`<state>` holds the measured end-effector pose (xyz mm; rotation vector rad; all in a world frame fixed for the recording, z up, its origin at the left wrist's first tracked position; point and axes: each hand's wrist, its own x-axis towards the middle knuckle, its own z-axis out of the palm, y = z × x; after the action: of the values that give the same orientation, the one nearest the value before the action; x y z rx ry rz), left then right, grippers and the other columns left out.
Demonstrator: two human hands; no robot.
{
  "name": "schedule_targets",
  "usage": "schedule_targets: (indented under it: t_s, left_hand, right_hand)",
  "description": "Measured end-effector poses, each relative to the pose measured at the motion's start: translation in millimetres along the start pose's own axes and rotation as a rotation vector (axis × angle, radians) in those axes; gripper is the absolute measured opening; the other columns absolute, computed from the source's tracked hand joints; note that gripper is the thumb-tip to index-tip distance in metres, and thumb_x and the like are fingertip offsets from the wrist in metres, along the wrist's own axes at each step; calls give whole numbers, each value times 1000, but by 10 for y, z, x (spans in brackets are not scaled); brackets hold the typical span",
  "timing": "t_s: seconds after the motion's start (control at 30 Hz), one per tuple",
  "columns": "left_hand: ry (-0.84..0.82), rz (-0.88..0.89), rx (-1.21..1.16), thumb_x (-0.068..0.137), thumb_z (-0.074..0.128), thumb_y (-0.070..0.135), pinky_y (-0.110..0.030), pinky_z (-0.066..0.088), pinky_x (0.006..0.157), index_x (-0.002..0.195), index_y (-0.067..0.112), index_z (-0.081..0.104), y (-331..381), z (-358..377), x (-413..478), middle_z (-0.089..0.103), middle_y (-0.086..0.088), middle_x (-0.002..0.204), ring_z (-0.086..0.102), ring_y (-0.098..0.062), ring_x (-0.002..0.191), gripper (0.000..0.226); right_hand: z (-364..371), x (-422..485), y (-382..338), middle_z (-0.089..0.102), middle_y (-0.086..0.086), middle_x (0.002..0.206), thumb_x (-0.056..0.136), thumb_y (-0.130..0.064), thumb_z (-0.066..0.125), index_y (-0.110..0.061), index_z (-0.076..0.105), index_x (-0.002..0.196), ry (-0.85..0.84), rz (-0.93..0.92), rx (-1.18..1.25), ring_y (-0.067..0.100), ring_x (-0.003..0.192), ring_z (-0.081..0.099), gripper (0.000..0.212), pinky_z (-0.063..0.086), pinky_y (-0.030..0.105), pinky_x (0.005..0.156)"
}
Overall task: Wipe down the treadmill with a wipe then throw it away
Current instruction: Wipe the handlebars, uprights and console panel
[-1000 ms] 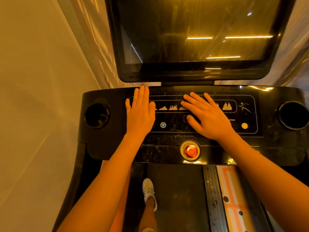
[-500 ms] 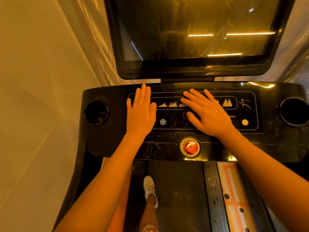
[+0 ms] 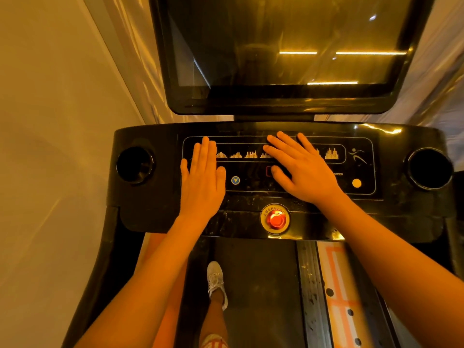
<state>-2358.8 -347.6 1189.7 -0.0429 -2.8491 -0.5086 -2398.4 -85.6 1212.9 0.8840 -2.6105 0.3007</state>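
Nearest, at the bottom edge, a bare leg and a white shoe (image 3: 216, 280) planted on the dark belt (image 3: 258, 285) of the treadmill (image 3: 113, 259); right of the belt, a scuffed grey side rail (image 3: 310, 285); two bare forearms stretched up from the lower corners toward the console (image 3: 150, 204).

At the console's near lip, a red stop button (image 3: 275, 219) in a brass-coloured ring (lettering only partly readable), between the two wrists.

Just beyond, left hand (image 3: 202, 182) flat on the left end of the control panel, fingers straight and close together, thumb out to the side, gripping nothing; a small blue button (image 3: 235, 180) just beside that thumb.

Right hand (image 3: 303, 169) flat on the middle of the panel, angled leftward, fingers straight and slightly spread over part of a row of small bar-graph symbols, gripping nothing; no telling about a wipe under either palm.

Further right, a yellow button (image 3: 356, 183); round cup holders at the left (image 3: 135, 165) and right (image 3: 428, 168) ends.

Farthest, a dark screen (image 3: 288, 51) tilted over the console, streaked with reflected light strips; a plain wall (image 3: 50, 121) on the left.
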Motion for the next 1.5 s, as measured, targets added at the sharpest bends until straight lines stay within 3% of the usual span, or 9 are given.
schedule_targets:
  t_s: [0.17,0.43,0.67,0.93,1.17,1.33,1.5]
  left_hand:
    - [-20,0,-8,106,14,45,-44,-3,124,163,22,1,-76,120,-564,-5,3,171,-8,-14,156,64]
    - [-29,21,52,110,21,41,-48,-7,122,164,20,-3,-39,33,-156,-10,0,171,-14,-15,154,63]
    - [-55,9,32,105,13,45,-47,-4,123,162,22,-3,-155,234,-1040,-8,1,170,-10,-16,157,63]
    - [-13,7,46,107,12,47,-49,-8,123,163,21,0,-100,206,-674,-5,0,171,-8,-17,157,63]
    - [-5,-3,60,109,7,47,-54,4,121,163,18,6,-136,429,-1354,4,-5,171,3,-23,157,62]
    - [-3,1,77,107,6,48,-52,-9,119,162,20,0,-55,346,-994,-5,-1,170,-6,-19,157,63]
    - [5,-23,50,108,5,47,-51,-9,120,163,21,-3,-45,421,-1163,-7,0,171,-11,-17,157,61]
  right_hand:
    - [14,4,11,32,1,165,106,-43,38,-23,42,156,-2,4,-4,18,156,17,53,5,47,128]
    - [-1,2,3,33,2,165,106,-42,37,-22,42,156,-4,7,-9,20,156,19,53,7,49,128]
    - [11,-1,-4,34,3,165,106,-42,37,-22,43,155,10,2,-4,21,156,21,53,9,51,128]
    - [29,3,23,33,2,165,107,-41,38,-23,41,156,6,1,-7,20,156,19,53,7,49,128]
    - [29,4,5,34,1,165,107,-41,39,-23,42,155,15,11,-6,20,156,20,52,7,48,128]
    - [25,5,-1,33,2,165,107,-41,38,-23,41,156,5,10,-5,20,156,19,52,5,47,128]
    - [23,9,3,33,2,165,107,-41,38,-22,41,156,7,10,-8,21,156,20,52,6,48,128]
